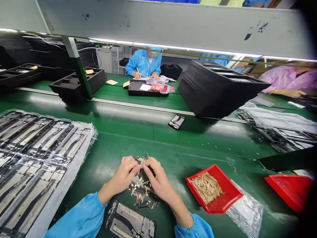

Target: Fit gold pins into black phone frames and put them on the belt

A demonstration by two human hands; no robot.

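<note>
My left hand (124,175) and my right hand (156,178) meet fingertip to fingertip over a heap of small gold and black strips (142,191) on the green mat. Both hands are curled in a pinch on a tiny piece between them; I cannot make out what it is. A dark phone frame (130,223) lies flat just below my wrists. To the right, a red tray (223,201) holds a pile of thin gold strips (206,186).
Clear blister trays of phone frames (37,155) fill the left. A lone phone part (176,121) lies on the belt beyond. Stacked black trays (215,89) stand back right, a second red tray (289,190) far right. A person in blue (145,62) writes opposite.
</note>
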